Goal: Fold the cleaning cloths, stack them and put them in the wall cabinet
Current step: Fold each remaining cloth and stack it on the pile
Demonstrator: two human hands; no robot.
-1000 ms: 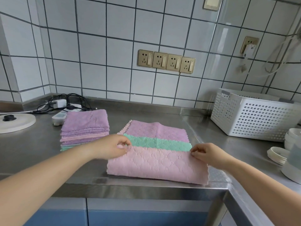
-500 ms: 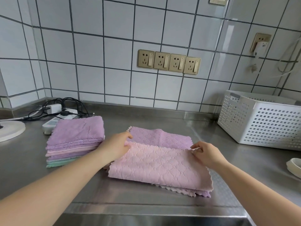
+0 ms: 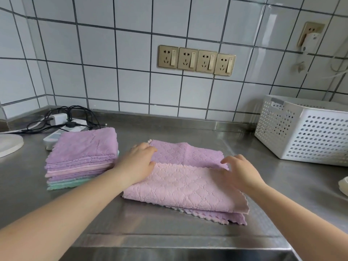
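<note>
— Steel worktop (image 3: 188,230) and white tiled wall (image 3: 131,87) set the place; what are the hands doing on it?

— Both lie on the pink cloth (image 3: 186,187), which is folded over on itself. The left hand (image 3: 138,164) rests flat at the cloth's left end, fingers straight and reaching onto the purple cloth (image 3: 186,153) beneath. The right hand (image 3: 240,171) sits at the right end of the fold, fingers spread and only loosely bent, nothing clamped in them as far as I can judge; the fingertips are partly hidden by the hand itself, so a light pinch on the edge cannot be ruled out.

— And what is under the pink one?

— The purple cloth shows behind the fold and again as a scalloped edge poking out along the near side, so the pink cloth lies on top of it, near the front edge of the worktop.

— Where are the finished ones?

— Just left of the left hand stands a stack of folded cloths (image 3: 81,159), purple on top, pink layers in the middle, green at the bottom. It sits apart from the cloths being handled.

— Anything further out?

— Behind the stack lie a white power strip (image 3: 56,136) and tangled black cables (image 3: 75,117). A round white object (image 3: 9,144) is cut off at the left edge. To the right stands a white perforated basket (image 3: 305,132) against the wall, and a row of four gold sockets (image 3: 196,60) is set in the tiles above the cloths.
</note>
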